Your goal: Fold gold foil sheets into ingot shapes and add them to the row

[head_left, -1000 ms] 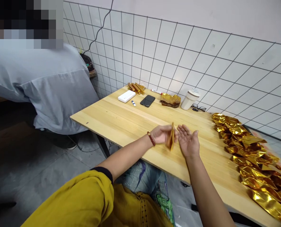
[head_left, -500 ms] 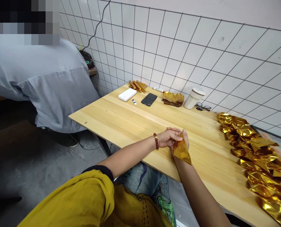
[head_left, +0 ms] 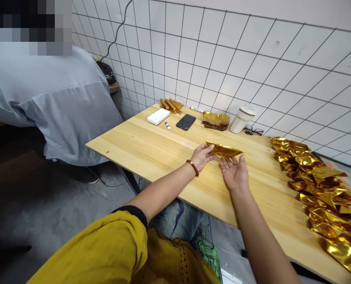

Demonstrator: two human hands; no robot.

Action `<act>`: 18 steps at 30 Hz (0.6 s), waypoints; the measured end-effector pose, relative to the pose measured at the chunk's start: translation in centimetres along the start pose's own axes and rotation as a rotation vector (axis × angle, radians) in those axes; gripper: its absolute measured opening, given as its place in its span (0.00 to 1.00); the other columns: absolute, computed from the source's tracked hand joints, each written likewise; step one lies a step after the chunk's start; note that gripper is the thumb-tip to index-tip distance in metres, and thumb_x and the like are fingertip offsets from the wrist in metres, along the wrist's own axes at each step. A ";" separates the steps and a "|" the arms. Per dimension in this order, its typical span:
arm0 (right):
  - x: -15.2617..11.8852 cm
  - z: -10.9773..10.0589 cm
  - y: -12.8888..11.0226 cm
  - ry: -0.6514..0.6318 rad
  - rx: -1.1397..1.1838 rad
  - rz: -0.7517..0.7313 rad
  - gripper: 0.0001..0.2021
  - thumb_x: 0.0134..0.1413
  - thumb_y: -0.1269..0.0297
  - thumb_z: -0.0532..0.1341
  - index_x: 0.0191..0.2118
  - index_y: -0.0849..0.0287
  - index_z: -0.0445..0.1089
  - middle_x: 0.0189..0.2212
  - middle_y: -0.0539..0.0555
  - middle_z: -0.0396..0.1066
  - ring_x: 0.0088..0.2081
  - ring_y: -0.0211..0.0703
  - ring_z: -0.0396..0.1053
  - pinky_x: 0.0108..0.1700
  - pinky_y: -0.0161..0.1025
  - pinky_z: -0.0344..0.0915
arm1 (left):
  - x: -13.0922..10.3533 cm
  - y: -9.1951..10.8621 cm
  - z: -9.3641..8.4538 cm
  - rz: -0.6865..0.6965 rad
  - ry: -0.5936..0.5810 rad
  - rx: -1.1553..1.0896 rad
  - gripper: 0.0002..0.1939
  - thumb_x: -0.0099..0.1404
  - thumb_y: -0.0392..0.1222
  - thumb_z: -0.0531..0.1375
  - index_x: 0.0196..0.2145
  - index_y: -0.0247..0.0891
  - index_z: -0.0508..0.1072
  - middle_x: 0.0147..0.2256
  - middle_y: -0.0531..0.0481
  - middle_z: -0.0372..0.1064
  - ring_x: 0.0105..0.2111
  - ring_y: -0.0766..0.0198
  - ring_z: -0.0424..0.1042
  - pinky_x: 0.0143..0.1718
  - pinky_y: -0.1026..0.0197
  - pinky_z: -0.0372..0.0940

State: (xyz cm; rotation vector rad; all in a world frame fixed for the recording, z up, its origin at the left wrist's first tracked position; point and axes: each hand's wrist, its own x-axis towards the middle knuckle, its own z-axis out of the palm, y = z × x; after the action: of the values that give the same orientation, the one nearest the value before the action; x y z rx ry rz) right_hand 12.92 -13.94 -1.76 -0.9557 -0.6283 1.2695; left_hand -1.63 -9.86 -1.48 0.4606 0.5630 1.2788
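1. Head view: gold foil piece (head_left: 225,150) held above the table (head_left: 134,144), long edge running sideways; its left end is clamped between thumb and fingers of the left hand (head_left: 201,157)
2. Head view: right hand (head_left: 236,173) palm up, fingers slightly apart, thumb raised, fingertips at the foil's lower edge; contact there, cannot tell
3. Head view: both forearms cross the near table edge; bare wood lies left of the hands and between them and the phone (head_left: 186,122). Crumpled gold foil (head_left: 320,187) lines the right side, well apart from the right hand
4. Head view: lidded cup (head_left: 240,119) near the wall, contents hidden; foil stack (head_left: 215,121) just beside it, glasses (head_left: 253,130) on its other side
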 end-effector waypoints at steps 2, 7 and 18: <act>0.8 -0.6 -0.9 -0.060 -0.064 0.102 0.23 0.39 0.42 0.70 0.35 0.54 0.70 0.33 0.52 0.73 0.33 0.42 0.73 0.34 0.40 0.74 | 0.1 -0.3 0.0 0.050 0.010 0.037 0.15 0.49 0.39 0.72 0.29 0.34 0.70 0.30 0.51 0.73 0.30 0.69 0.72 0.35 0.64 0.66; 1.5 -1.0 -1.4 -0.028 -0.169 -0.042 0.22 0.23 0.60 0.79 0.25 0.58 0.68 0.21 0.45 0.68 0.22 0.31 0.64 0.19 0.27 0.59 | 0.4 -0.9 -0.1 0.146 0.012 0.164 0.16 0.44 0.43 0.74 0.28 0.34 0.74 0.29 0.52 0.73 0.28 0.71 0.69 0.32 0.67 0.62; 1.6 -2.4 0.3 -0.094 -0.327 -0.244 0.19 0.37 0.53 0.74 0.25 0.59 0.68 0.16 0.44 0.62 0.18 0.28 0.55 0.19 0.30 0.52 | 0.2 -0.6 -0.3 0.259 -0.035 0.369 0.16 0.44 0.45 0.72 0.28 0.33 0.76 0.28 0.51 0.74 0.29 0.68 0.69 0.36 0.63 0.63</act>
State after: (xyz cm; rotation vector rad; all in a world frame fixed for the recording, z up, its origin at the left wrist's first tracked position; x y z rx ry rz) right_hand 15.11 -13.00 -3.32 -1.0531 -1.0171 1.0154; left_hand -1.31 -9.76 -2.13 0.8837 0.7312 1.4133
